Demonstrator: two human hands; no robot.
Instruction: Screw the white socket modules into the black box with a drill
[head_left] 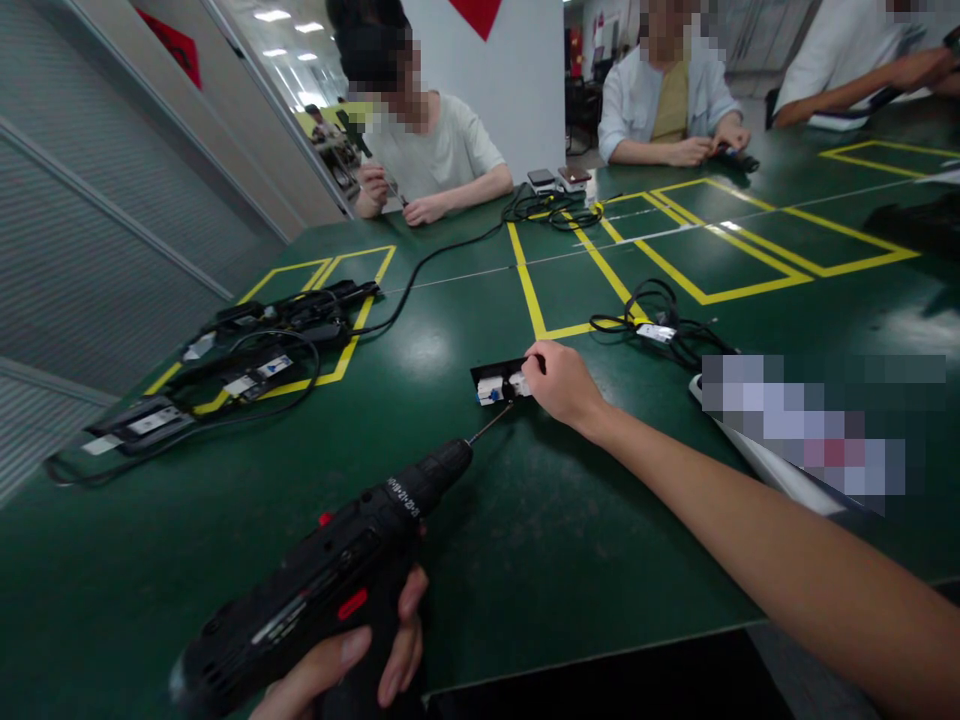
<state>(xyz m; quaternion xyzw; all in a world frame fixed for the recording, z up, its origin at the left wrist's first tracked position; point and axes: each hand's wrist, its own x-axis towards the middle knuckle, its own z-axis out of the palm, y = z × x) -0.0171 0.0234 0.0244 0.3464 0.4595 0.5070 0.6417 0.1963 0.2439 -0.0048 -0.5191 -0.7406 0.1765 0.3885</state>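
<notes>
My left hand point(375, 650) is wrapped round the grip of a black cordless drill point(315, 580) with red buttons. Its long thin bit point(491, 424) points up and to the right, and the tip reaches the near edge of a small black part with white labels point(493, 390). Whether the tip touches a screw is too small to tell. My right hand point(562, 382) has its fingers closed on the right end of this part, which lies on the green table point(480, 560). The hand hides that end.
Black cabled devices point(300, 320) lie at the left. A cable bundle point(660, 325) and a blurred tablet-like object point(795, 440) are at the right. Yellow tape point(529, 285) marks the table. Across it sit a person in a pale shirt point(457, 135) and other people.
</notes>
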